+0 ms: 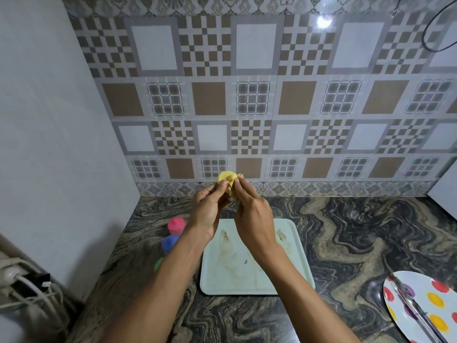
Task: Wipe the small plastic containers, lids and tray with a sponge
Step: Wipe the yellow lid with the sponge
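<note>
Both hands are raised above the counter in front of the tiled wall. My left hand [210,206] pinches a small yellow plastic container [226,178]. Against it, my right hand [249,209] pinches a yellow-brown sponge piece [235,188]. Below the hands lies a pale green tray [294,243] with brown stains on it. To the tray's left stand a pink-lidded container [176,225] and a blue-lidded container [170,243]. A green one [158,264] is mostly hidden behind my left forearm.
A white plate with coloured dots [420,310] carries metal tongs [415,308] at the lower right. Cables and a plug [22,285] sit at the lower left by the wall. The dark marbled counter [346,231] extends right of the tray.
</note>
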